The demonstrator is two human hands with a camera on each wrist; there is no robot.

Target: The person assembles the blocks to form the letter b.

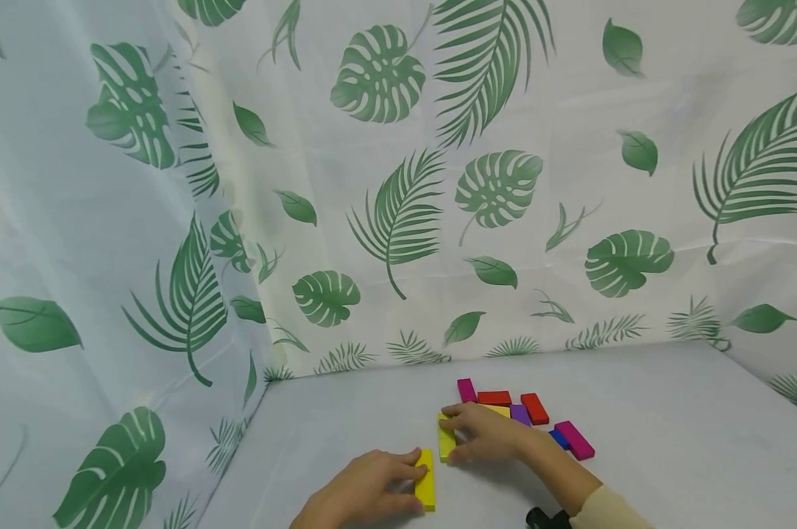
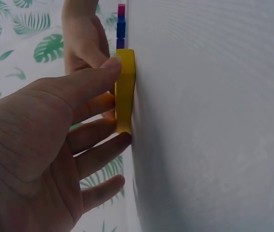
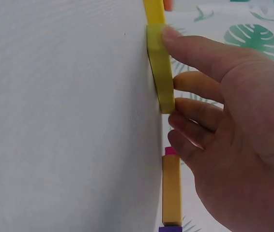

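Observation:
My left hand [image 1: 372, 486] pinches a yellow block [image 1: 426, 481] lengthwise, flat on the white tabletop. In the left wrist view, the thumb sits at the near end of that yellow block [image 2: 125, 89] and fingertips at the far end. Slightly further away and to the right, my right hand [image 1: 491, 435] grips a second yellow block [image 1: 446, 442] the same way. The right wrist view has its thumb on one end of this block [image 3: 160, 72], with fingers along the side and far end. A third yellow block [image 1: 497, 410] lies partly hidden behind the right hand.
Beyond the right hand lie a magenta block [image 1: 466, 390], a red block [image 1: 494, 398], a purple block [image 1: 520, 415] and another red one. Right of the forearm are a blue block [image 1: 560, 438] and a magenta one. Leaf-patterned curtains [image 1: 411, 316] border the table [image 1: 669, 441].

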